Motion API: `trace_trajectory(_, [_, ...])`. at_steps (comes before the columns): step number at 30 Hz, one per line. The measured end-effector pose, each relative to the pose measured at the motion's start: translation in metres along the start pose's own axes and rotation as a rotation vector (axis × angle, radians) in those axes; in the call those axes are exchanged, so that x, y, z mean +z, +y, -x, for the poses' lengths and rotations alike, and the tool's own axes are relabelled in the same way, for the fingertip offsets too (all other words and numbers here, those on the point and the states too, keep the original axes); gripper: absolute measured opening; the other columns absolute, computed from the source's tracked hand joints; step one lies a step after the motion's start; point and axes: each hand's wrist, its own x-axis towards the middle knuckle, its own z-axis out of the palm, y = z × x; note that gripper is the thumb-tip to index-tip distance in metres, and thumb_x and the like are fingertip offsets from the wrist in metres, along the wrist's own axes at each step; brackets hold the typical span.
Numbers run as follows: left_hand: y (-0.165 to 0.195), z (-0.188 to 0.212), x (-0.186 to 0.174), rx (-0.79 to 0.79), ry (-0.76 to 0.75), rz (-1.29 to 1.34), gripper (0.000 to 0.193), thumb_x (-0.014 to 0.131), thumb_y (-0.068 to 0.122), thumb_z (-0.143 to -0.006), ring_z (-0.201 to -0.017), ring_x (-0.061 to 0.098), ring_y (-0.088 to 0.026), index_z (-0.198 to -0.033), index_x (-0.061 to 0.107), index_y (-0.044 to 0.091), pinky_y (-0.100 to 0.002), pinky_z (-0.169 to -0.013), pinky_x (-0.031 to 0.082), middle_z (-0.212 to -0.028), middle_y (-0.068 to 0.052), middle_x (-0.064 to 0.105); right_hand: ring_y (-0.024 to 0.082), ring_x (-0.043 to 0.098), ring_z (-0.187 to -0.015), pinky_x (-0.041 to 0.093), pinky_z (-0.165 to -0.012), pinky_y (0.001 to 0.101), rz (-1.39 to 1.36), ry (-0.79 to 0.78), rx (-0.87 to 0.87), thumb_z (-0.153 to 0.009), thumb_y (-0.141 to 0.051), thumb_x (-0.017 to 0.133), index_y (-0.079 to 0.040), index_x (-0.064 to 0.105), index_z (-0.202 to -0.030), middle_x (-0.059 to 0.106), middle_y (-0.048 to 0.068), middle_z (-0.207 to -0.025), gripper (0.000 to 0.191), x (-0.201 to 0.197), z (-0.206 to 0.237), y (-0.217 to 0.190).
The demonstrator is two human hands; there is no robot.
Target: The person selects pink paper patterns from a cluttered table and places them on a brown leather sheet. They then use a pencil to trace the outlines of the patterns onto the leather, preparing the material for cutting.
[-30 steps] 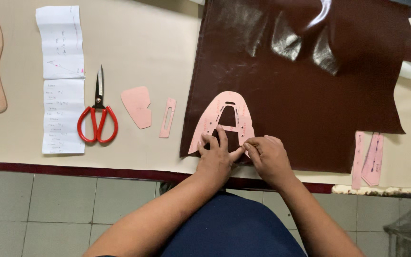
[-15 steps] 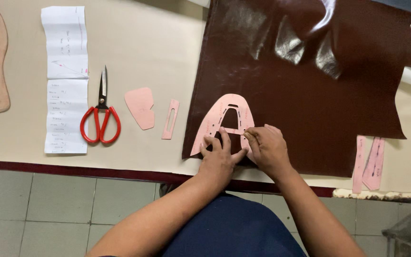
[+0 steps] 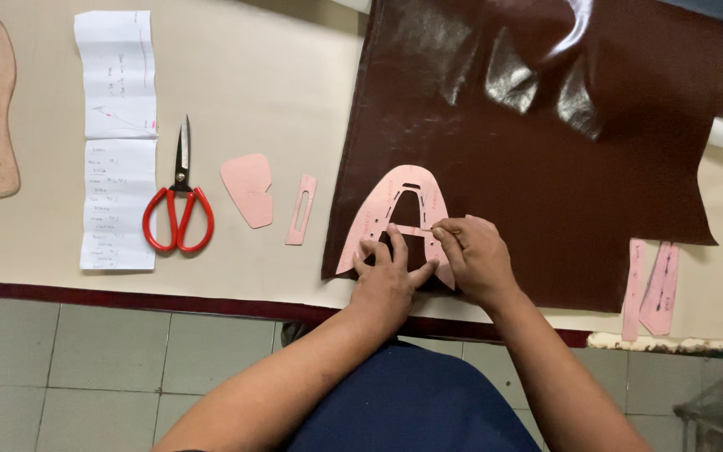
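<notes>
Pink pattern (image 3: 406,194) lies on leather (image 3: 546,142) under both hands' fingers (image 3: 395,243).

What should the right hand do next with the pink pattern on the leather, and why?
Probably keep tracing along the inner edge of the pink pattern. The left hand presses it flat on the brown leather, fingers spread. The right hand pinches something thin at the crossbar; it is too small to identify. No traced line is visible.
</notes>
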Motion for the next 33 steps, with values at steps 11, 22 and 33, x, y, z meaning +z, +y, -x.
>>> trace_trajectory(11, [0.001, -0.002, -0.001, 0.003, -0.007, 0.005, 0.063, 0.058, 0.031, -0.094, -0.123, 0.038, -0.066, -0.154, 0.039, 0.038, -0.076, -0.091, 0.043, -0.153, -0.044, 0.015, 0.031, 0.066, -0.081, 0.05, -0.088, 0.0449, 0.113, -0.035, -0.085, -0.097, -0.021, 0.067, -0.004, 0.074, -0.095, 0.071, 0.011, -0.082, 0.018, -0.002, -0.029, -0.01])
trace_trajectory(22, [0.003, -0.003, 0.004, 0.001, -0.001, -0.011, 0.061, 0.056, 0.025, -0.096, -0.124, 0.037, -0.067, -0.153, 0.041, 0.04, -0.076, -0.091, 0.044, -0.154, -0.043, 0.014, 0.029, 0.065, -0.081, 0.05, -0.088, 0.0427, 0.086, 0.104, -0.167, -0.099, -0.02, 0.07, -0.006, 0.073, -0.096, 0.069, 0.009, -0.083, 0.014, 0.013, -0.06, -0.005])
trace_trajectory(33, [0.001, -0.006, 0.007, 0.001, -0.022, 0.023, 0.062, 0.058, 0.032, -0.096, -0.127, 0.034, -0.066, -0.154, 0.038, 0.042, -0.077, -0.094, 0.042, -0.156, -0.041, 0.012, 0.03, 0.067, -0.088, 0.052, -0.087, 0.0409, 0.007, -0.072, -0.07, -0.097, -0.021, 0.069, -0.006, 0.075, -0.098, 0.072, 0.01, -0.088, 0.016, 0.022, -0.056, -0.007])
